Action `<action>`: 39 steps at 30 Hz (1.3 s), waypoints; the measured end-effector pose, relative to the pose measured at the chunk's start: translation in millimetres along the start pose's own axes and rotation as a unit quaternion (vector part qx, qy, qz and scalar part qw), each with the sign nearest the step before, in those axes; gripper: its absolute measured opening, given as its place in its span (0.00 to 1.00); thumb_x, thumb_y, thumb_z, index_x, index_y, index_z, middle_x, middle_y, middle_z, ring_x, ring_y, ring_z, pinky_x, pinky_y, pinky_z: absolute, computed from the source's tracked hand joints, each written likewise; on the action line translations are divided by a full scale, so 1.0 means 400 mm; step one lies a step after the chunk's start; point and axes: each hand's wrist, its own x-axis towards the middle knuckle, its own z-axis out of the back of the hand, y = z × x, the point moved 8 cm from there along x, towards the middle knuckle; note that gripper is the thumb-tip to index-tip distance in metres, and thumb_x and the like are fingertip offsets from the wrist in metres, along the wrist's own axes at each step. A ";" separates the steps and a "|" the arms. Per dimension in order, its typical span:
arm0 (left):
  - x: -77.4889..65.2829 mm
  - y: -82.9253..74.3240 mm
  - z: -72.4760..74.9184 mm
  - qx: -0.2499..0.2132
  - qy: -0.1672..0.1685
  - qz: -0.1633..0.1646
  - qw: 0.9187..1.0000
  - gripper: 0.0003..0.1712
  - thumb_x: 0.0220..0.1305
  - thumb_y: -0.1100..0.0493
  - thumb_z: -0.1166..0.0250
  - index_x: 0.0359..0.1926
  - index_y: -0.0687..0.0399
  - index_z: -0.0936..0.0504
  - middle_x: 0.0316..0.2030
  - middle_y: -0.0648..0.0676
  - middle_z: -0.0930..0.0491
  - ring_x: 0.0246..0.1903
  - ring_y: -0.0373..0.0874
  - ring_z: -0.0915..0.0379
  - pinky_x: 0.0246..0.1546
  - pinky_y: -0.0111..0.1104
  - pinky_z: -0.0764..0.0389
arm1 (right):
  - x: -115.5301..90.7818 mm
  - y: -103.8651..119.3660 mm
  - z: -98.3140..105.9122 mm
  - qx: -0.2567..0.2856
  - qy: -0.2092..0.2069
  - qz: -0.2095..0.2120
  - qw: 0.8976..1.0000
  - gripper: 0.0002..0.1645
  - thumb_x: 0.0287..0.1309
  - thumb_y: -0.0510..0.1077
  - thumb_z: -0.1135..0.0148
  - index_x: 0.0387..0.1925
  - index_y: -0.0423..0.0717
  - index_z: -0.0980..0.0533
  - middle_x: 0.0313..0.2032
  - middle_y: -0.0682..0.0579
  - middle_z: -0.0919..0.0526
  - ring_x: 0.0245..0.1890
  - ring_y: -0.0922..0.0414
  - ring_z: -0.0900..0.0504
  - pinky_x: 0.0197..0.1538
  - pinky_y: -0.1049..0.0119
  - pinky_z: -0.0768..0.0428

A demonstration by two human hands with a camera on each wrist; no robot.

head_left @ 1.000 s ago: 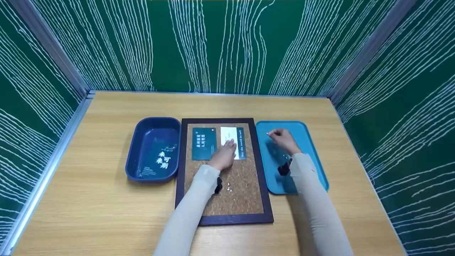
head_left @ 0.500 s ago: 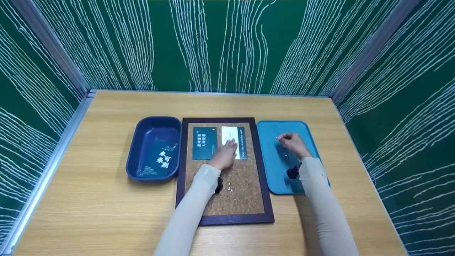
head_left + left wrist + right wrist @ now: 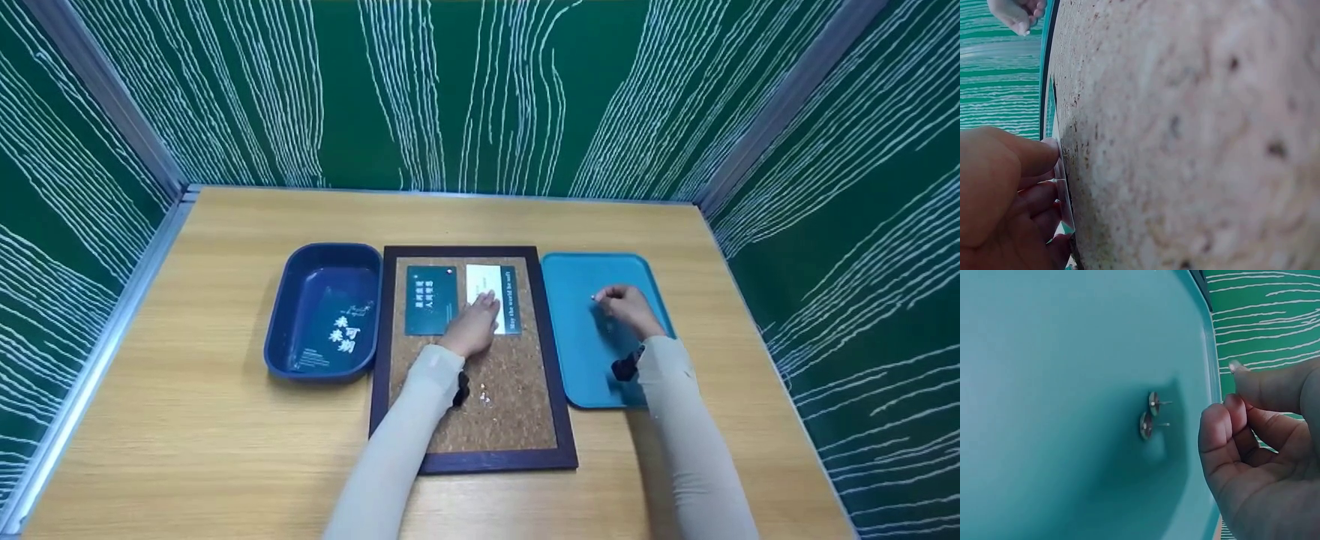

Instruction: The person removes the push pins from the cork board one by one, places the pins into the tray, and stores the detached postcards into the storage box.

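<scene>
My left hand presses a white and green card flat onto a framed cork board. In the left wrist view its fingertips rest along the card, which is seen edge-on. Left of it on the cork lies a green card with white writing. My right hand hovers above a turquoise tray, thumb close to curled fingertips. A pale shiny spot shows at its thumb tip; whether that is a nail or a small pin is unclear. Two thumbtacks lie in the tray, points sticking out.
A dark blue bin stands left of the board with a green printed card inside. Small shiny pieces show on the lower cork. Green walls with white lines enclose the wooden table.
My right hand has moved right and slightly toward me, away from the board and over the tray's middle. The left hand keeps its place on the card.
</scene>
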 end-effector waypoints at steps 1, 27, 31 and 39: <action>0.001 0.001 -0.001 0.000 0.000 0.000 1.000 0.28 0.75 0.57 0.54 0.72 0.59 0.42 0.75 0.57 0.50 0.75 0.51 0.57 0.74 0.43 0.51 | 0.000 -0.003 0.001 0.002 0.000 -0.002 1.000 0.15 0.67 0.45 0.50 0.45 0.37 0.26 0.40 0.48 0.27 0.41 0.51 0.29 0.46 0.62 0.29; 0.002 0.004 0.002 -0.004 0.001 0.001 1.000 0.29 0.75 0.57 0.54 0.72 0.60 0.42 0.75 0.57 0.50 0.75 0.50 0.56 0.74 0.41 0.51 | -0.008 -0.031 0.021 0.015 0.004 -0.018 1.000 0.11 0.64 0.41 0.48 0.43 0.38 0.27 0.38 0.49 0.29 0.40 0.51 0.29 0.45 0.62 0.29; 0.004 0.005 0.001 -0.006 -0.003 -0.001 1.000 0.28 0.75 0.57 0.54 0.72 0.60 0.42 0.74 0.57 0.50 0.75 0.50 0.56 0.74 0.43 0.51 | -0.007 -0.034 0.022 0.011 -0.002 -0.016 1.000 0.11 0.64 0.42 0.48 0.43 0.38 0.27 0.38 0.50 0.29 0.40 0.52 0.29 0.45 0.63 0.28; 0.007 0.006 -0.006 -0.012 -0.002 -0.002 1.000 0.28 0.75 0.57 0.55 0.72 0.60 0.41 0.74 0.57 0.49 0.75 0.50 0.56 0.74 0.44 0.52 | -0.004 -0.039 0.024 -0.004 -0.013 -0.017 1.000 0.11 0.64 0.42 0.49 0.43 0.38 0.27 0.40 0.48 0.27 0.41 0.52 0.28 0.46 0.63 0.26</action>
